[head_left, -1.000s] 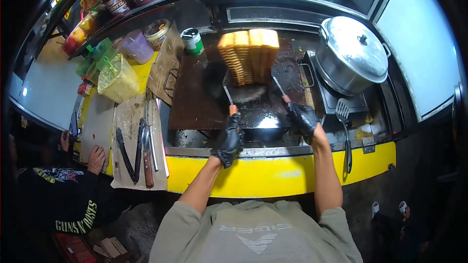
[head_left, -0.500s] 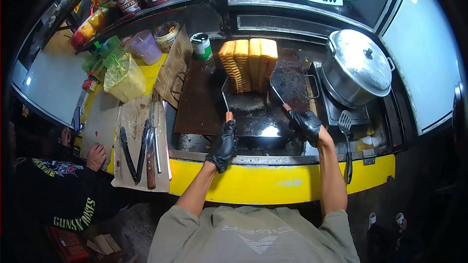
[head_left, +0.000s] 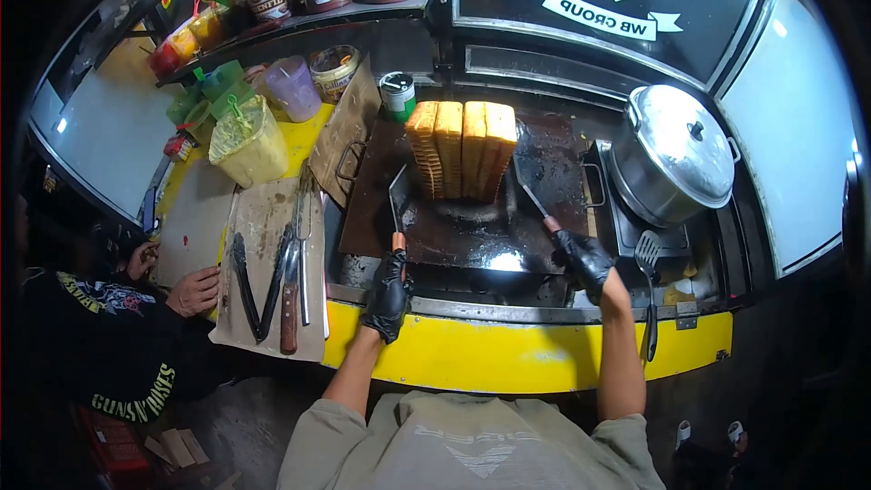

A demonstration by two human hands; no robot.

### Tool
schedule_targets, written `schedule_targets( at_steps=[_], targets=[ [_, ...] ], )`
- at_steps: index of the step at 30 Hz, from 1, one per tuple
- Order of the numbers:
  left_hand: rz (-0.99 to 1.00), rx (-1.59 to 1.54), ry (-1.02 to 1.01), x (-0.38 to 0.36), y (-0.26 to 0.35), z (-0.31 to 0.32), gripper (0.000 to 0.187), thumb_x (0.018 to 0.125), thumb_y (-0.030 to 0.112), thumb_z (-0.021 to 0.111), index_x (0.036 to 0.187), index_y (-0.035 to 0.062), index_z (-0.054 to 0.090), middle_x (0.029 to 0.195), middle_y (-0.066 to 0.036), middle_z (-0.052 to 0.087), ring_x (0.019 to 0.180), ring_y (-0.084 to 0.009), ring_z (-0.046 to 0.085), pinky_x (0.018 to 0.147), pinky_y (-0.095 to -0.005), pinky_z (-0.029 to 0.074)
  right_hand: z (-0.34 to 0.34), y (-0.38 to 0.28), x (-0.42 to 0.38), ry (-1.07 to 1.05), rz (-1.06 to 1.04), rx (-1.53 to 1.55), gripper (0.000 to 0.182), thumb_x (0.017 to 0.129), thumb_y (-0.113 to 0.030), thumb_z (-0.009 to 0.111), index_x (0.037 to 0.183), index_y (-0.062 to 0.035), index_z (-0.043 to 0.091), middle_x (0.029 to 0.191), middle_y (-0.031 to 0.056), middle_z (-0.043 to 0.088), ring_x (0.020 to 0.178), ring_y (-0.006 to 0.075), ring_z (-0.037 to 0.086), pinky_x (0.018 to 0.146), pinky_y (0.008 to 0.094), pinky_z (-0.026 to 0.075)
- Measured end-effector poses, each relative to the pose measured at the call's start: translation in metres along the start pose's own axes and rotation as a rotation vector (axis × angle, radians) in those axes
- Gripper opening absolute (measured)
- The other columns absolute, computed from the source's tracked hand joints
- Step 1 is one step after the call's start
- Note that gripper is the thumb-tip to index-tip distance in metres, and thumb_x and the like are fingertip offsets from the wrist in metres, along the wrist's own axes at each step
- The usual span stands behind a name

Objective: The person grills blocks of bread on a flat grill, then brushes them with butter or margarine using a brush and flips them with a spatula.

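Several toasted bread blocks (head_left: 461, 150), sliced along their sides, stand side by side on the dark griddle (head_left: 381, 227). My left hand (head_left: 387, 299), in a black glove, is closed around the wooden handle of a metal spatula (head_left: 396, 204). Its blade is left of the bread, with a gap between them. Also gloved in black, my right hand (head_left: 585, 263) grips a second spatula (head_left: 535, 200) by its handle. That blade is near the bread's right side, its tip overlapping the bread's edge in this view.
Tongs (head_left: 263, 286), a knife (head_left: 290, 299) and a long fork lie on cardboard at left. A lidded pot (head_left: 676, 159) stands right of the griddle, a slotted turner (head_left: 649, 281) before it. Tubs (head_left: 249, 141) line the left counter. Another person's hand (head_left: 195, 290) rests on the counter's edge.
The left spatula has swung left, away from the bread. The right spatula has shifted slightly outward. The whole view has tilted, while the bread remains standing on the griddle.
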State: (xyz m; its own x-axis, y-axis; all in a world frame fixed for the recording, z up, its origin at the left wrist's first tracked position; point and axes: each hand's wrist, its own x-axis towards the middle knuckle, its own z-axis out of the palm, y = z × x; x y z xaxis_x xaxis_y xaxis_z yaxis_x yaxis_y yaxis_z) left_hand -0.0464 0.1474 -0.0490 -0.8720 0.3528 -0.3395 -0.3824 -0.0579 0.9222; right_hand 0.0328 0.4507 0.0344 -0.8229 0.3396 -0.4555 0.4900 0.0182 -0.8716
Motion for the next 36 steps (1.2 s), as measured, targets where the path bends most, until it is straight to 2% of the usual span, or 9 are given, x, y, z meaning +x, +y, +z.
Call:
schedule_targets(
  at_steps=[4, 6, 7, 8, 11, 15, 19, 22, 36],
  targets=[
    [0.009, 0.008, 0.124, -0.003, 0.024, -0.004, 0.050, 0.101, 0.035, 0.030, 0.146, 0.0130, 0.028, 0.130, 0.000, 0.049, 0.072, -0.0040, 0.043, 0.061, -0.0174, 0.033, -0.041, -0.018, 0.009, 0.179, -0.379, -0.275, 0.050, 0.091, -0.049, 0.053, 0.098, -0.0013, 0.068, 0.065, 0.0010, 0.056, 0.059, 0.0095, 0.051, 0.054, 0.0243, 0.039],
    [0.079, 0.188, 0.085, -0.007, 0.040, -0.002, 0.051, 0.101, 0.036, 0.029, 0.146, 0.0114, 0.029, 0.143, -0.005, 0.040, 0.112, -0.0104, 0.048, 0.086, -0.0212, 0.037, -0.037, -0.056, 0.005, 0.122, -0.814, -0.210, 0.044, 0.095, -0.040, 0.049, 0.112, -0.0017, 0.064, 0.081, 0.0138, 0.068, 0.072, 0.0200, 0.065, 0.065, 0.0290, 0.048],
    [0.085, 0.041, 0.035, -0.006, 0.041, 0.001, 0.055, 0.099, 0.038, 0.034, 0.148, 0.0148, 0.023, 0.149, 0.005, 0.032, 0.063, -0.0028, 0.036, 0.052, -0.0198, 0.027, -0.037, -0.086, -0.018, 0.260, -0.769, -0.656, 0.035, 0.096, -0.030, 0.047, 0.118, -0.0062, 0.061, 0.101, 0.0232, 0.065, 0.092, 0.0326, 0.066, 0.078, 0.0350, 0.050],
    [0.087, 0.037, 0.037, -0.006, 0.044, 0.005, 0.055, 0.099, 0.038, 0.034, 0.148, 0.0148, 0.023, 0.149, 0.005, 0.032, 0.063, -0.0028, 0.036, 0.052, -0.0198, 0.027, -0.032, -0.103, -0.023, 0.324, -0.835, -0.853, 0.034, 0.095, -0.030, 0.045, 0.117, -0.0100, 0.061, 0.103, 0.0242, 0.062, 0.096, 0.0372, 0.061, 0.079, 0.0404, 0.049],
    [0.067, 0.067, -0.003, -0.010, 0.052, 0.014, 0.056, 0.100, 0.038, 0.030, 0.148, 0.0130, 0.019, 0.153, -0.003, 0.023, 0.126, -0.0131, 0.041, 0.100, -0.0249, 0.032, -0.009, -0.129, -0.029, 0.239, -0.568, -1.049, 0.035, 0.096, -0.029, 0.041, 0.118, -0.0106, 0.060, 0.102, 0.0254, 0.062, 0.092, 0.0398, 0.061, 0.078, 0.0425, 0.048],
    [0.336, 0.421, 0.013, 0.006, 0.036, 0.000, 0.054, 0.101, 0.034, 0.023, 0.146, 0.0045, 0.023, 0.150, -0.013, 0.027, 0.139, -0.0243, 0.025, 0.113, -0.0314, 0.016, 0.004, -0.116, -0.017, 0.132, -0.577, -1.181, 0.031, 0.093, -0.017, 0.042, 0.115, -0.0077, 0.062, 0.102, 0.0272, 0.061, 0.092, 0.0386, 0.062, 0.076, 0.0434, 0.049],
    [0.253, 0.287, -0.022, 0.008, 0.032, -0.001, 0.054, 0.100, 0.039, 0.031, 0.148, 0.0152, 0.022, 0.152, -0.003, 0.024, 0.105, -0.0069, 0.049, 0.076, -0.0191, 0.039, 0.003, -0.144, -0.018, 0.070, -0.446, -1.277, 0.033, 0.093, -0.020, 0.045, 0.123, -0.0126, 0.058, 0.112, 0.0217, 0.060, 0.100, 0.0378, 0.060, 0.084, 0.0411, 0.049],
    [0.173, 0.233, -0.004, -0.001, 0.036, 0.001, 0.054, 0.100, 0.040, 0.033, 0.148, 0.0171, 0.024, 0.150, 0.000, 0.029, 0.078, -0.0027, 0.043, 0.058, -0.0172, 0.031, 0.007, -0.156, -0.026, 0.114, -0.581, -1.183, 0.035, 0.094, -0.026, 0.045, 0.124, -0.0126, 0.057, 0.115, 0.0201, 0.060, 0.101, 0.0373, 0.060, 0.085, 0.0391, 0.049],
    [0.070, 0.028, 0.029, -0.010, 0.035, 0.003, 0.052, 0.099, 0.038, 0.035, 0.147, 0.0172, 0.027, 0.146, 0.003, 0.037, 0.055, -0.0018, 0.032, 0.048, -0.0176, 0.027, 0.054, -0.138, -0.017, 0.097, -0.679, -1.194, 0.023, 0.089, -0.018, 0.052, 0.105, -0.0050, 0.060, 0.090, 0.0209, 0.064, 0.087, 0.0351, 0.063, 0.075, 0.0381, 0.050]
  ],
)
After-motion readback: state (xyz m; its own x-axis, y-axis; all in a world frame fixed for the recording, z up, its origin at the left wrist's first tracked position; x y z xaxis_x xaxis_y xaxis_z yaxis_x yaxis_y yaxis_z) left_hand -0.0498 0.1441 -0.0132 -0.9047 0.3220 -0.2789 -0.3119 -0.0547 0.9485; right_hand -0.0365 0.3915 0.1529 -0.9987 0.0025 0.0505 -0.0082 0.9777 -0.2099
